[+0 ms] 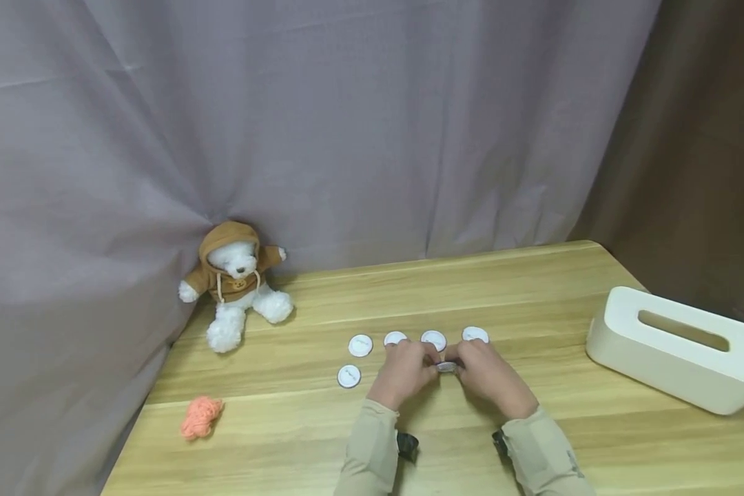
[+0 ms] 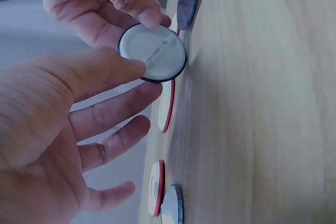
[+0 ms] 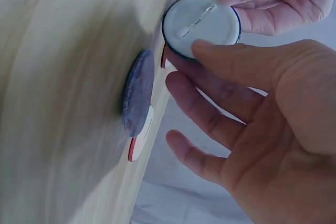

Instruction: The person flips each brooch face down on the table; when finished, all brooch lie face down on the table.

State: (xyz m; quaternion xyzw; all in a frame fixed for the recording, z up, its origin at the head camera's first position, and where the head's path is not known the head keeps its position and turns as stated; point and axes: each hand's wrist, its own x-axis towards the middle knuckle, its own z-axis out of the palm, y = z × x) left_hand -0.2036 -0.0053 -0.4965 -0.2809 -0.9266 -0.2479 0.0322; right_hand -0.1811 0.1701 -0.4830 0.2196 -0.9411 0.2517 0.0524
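Observation:
A round pin-back button badge (image 1: 446, 367) is held low over the table between both hands. My left hand (image 1: 403, 374) pinches one edge with thumb and forefinger, its other fingers spread. On the opposite edge, the thumb and fingers of my right hand (image 1: 488, 375) pinch the same badge. Its white back (image 2: 152, 51) with the metal pin faces the wrists, ringed by a dark rim. A dark badge (image 3: 139, 93) lies on the table beside the right hand. Beyond the hands, several white-backed badges lie pin side up, among them a near-left badge (image 1: 349, 376) and a far-right badge (image 1: 475, 334).
A plush bear (image 1: 238, 282) in a brown hoodie sits at the back left of the wooden table (image 1: 273, 441). Nearer, on the left, lies a bundle of coral yarn (image 1: 201, 417). A cream slotted box (image 1: 669, 372) stands on the right. Grey curtain (image 1: 372, 138) hangs behind.

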